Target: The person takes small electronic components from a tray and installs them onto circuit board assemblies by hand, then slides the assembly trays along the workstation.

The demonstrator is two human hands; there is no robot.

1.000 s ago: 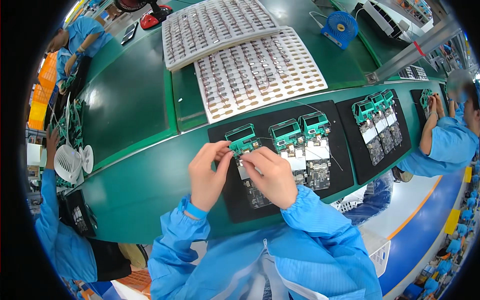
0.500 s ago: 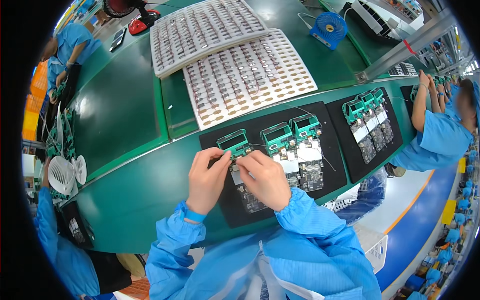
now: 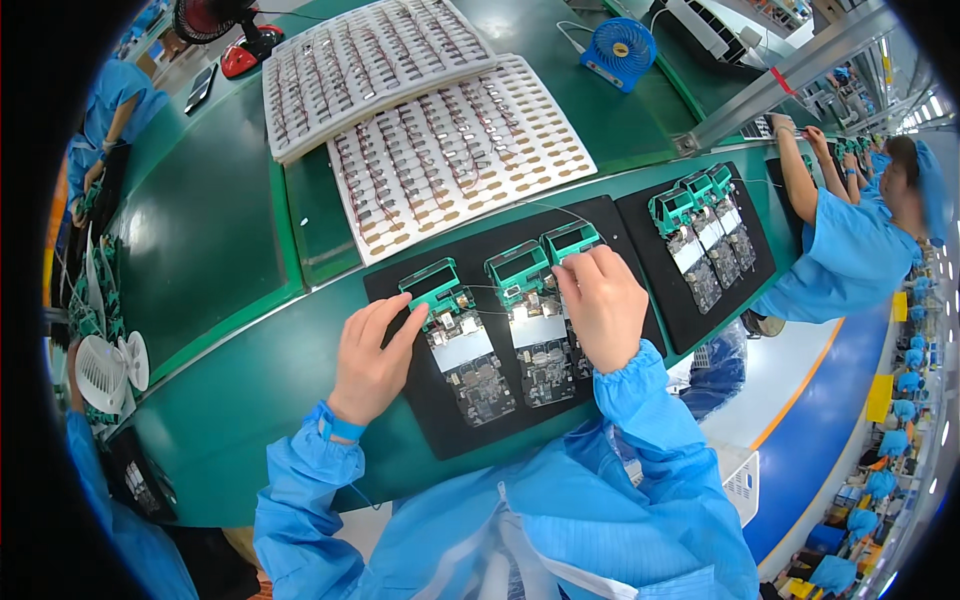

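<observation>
Three circuit boards with green plastic frames lie side by side on a black mat (image 3: 440, 430). My left hand (image 3: 372, 358) is at the left board (image 3: 478, 385), its thumb and forefinger apart at the edge of that board's green frame (image 3: 432, 283). Over the right board's green frame (image 3: 572, 238), my right hand (image 3: 610, 315) has its fingers drawn together; what they grip, if anything, is hidden. That hand covers much of the right board. Between the hands lies the middle board (image 3: 545, 370), with thin pale wires crossing near its green frame (image 3: 516, 268).
Beyond the mat, two stacked white trays (image 3: 375, 240) hold rows of small parts with wires. A second black mat (image 3: 735, 275) with similar boards lies to the right, near a co-worker (image 3: 850, 240). A blue fan (image 3: 620, 55) and a metal post (image 3: 740, 110) stand farther back.
My hands were close together over the left board. Now they are apart: the right has moved to the right board, while the left stays by the left board. The view has shifted slightly.
</observation>
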